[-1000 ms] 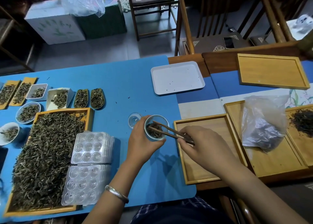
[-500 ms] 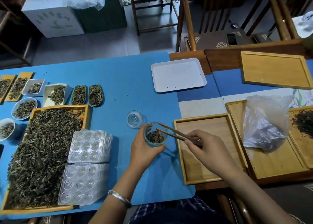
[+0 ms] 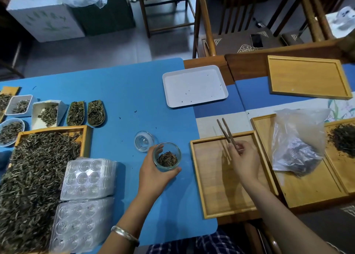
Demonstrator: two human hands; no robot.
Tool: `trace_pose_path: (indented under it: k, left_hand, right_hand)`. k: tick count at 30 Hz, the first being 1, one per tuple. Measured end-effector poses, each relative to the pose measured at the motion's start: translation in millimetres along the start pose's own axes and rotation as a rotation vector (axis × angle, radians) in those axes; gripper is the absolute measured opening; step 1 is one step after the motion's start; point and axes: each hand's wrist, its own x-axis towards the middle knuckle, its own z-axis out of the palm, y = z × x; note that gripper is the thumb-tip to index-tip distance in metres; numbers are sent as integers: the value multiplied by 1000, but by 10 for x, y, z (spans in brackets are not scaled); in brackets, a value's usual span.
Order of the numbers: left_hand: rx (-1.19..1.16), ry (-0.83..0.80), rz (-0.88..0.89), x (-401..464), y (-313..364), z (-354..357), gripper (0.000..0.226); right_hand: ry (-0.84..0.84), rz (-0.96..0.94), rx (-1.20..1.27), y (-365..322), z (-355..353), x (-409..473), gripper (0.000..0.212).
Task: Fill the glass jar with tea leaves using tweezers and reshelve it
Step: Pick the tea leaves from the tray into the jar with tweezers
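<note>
While the left hand (image 3: 153, 174) is gripping the glass jar (image 3: 167, 156) on the blue mat (image 3: 123, 92), the right hand (image 3: 243, 157) is pinching the tweezers (image 3: 226, 132) over a wooden tray (image 3: 194, 169). The jar is looking light, slick and breakable, so wrapping its wall is probably safest.

Beyond my white tray (image 3: 195, 85) stands a wooden chair (image 3: 163, 6); right of it, an empty bamboo tray (image 3: 307, 77).
</note>
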Motion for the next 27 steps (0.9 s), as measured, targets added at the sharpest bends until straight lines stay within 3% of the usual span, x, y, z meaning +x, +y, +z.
trace_pose_path:
  k: [12, 19, 22, 25, 27]
  left_hand:
    - [-5, -12, -12, -6, -45, 65, 77]
    - [-22, -12, 2, 15, -48, 85, 79]
    - [-47, -1, 3, 22, -17, 68, 77]
    - [-87, 27, -5, 19, 36, 18, 76]
    - [-112, 56, 0, 11, 63, -27, 75]
  right_hand:
    - [-6, -8, -99, 229, 210, 99, 12]
    - [36, 26, -11, 131, 69, 22, 55]
    - [-24, -117, 6, -60, 27, -95, 47]
    - [-232, -355, -29, -312, 106, -249, 31]
    - [-373, -470, -48, -467, 220, -338, 37]
